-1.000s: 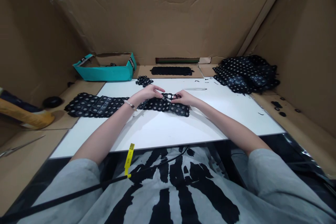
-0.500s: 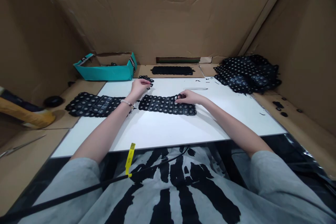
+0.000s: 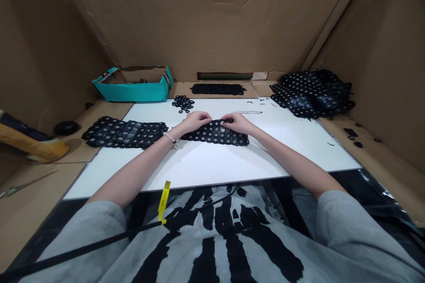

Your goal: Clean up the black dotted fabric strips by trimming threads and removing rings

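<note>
A black strip patterned with rows of pale-centred rings point(image 3: 217, 135) lies flat on the white board point(image 3: 212, 168) in front of me. My right hand point(image 3: 237, 122) pinches its far edge toward the right end. Close beside it, my left hand point(image 3: 199, 119) is closed in a pinch at the same far edge; whatever sits between those fingertips is too small to make out. Beyond my left hand lies a loose cluster of small black rings point(image 3: 183, 103). Left of my wrist rests another ring-patterned black strip point(image 3: 126, 132).
A teal open box point(image 3: 133, 92) stands at the back left. A dark folded strip point(image 3: 217, 89) lies at the back. Tweezers point(image 3: 247, 112) are on the board. At right is a heap of dotted black pieces point(image 3: 312, 93). Cardboard walls point(image 3: 206, 22) enclose the space.
My left hand has moved right and nearer, from the cluster of small rings to the strip's far edge beside my right hand. The right hand has stayed nearly in place.
</note>
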Action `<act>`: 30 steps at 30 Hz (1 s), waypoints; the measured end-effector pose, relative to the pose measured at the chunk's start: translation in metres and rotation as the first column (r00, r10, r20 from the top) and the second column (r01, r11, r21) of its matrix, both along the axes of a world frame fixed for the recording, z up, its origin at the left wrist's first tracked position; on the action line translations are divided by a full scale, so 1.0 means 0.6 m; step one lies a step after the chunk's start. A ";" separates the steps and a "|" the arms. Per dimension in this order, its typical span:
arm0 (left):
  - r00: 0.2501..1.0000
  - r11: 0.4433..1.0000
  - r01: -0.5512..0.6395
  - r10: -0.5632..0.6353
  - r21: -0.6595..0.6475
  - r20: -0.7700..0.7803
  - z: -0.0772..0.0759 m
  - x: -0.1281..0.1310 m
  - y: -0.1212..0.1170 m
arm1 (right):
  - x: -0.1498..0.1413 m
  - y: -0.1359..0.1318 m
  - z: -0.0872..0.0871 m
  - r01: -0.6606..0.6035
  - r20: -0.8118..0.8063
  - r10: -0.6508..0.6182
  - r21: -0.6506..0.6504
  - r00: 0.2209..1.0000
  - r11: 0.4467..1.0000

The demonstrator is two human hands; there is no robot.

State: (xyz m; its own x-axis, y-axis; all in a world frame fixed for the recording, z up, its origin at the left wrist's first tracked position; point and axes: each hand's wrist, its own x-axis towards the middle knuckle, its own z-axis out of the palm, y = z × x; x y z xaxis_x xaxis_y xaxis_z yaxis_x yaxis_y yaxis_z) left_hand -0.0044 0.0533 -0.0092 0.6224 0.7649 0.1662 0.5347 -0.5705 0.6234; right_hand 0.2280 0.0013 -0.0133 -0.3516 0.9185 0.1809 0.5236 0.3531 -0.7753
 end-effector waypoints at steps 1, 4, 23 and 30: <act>1.000 1.000 0.021 -0.021 -0.012 0.007 0.001 0.003 -0.004 | -0.001 0.000 -0.002 0.006 0.004 -0.006 0.000 1.000 1.000; 0.999 0.998 -0.021 0.020 0.064 0.026 0.007 0.007 -0.019 | -0.006 -0.001 -0.006 0.000 -0.020 -0.001 -0.048 1.000 0.999; 0.995 0.956 -0.066 0.084 0.284 -0.051 0.006 0.026 -0.052 | -0.016 0.007 -0.026 -0.095 -0.179 0.092 -0.010 0.979 0.995; 0.997 0.973 -0.067 0.074 0.223 -0.024 0.010 0.030 -0.055 | -0.016 0.005 -0.025 -0.051 -0.075 0.051 0.002 0.996 0.999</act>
State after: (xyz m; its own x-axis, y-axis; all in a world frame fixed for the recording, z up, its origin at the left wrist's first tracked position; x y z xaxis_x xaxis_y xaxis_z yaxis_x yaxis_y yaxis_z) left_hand 0.0136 0.0205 -0.0030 0.5762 0.7530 0.3177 0.5957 -0.6531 0.4676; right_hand 0.2184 0.0042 -0.0280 -0.3833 0.8998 0.2085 0.4453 0.3778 -0.8118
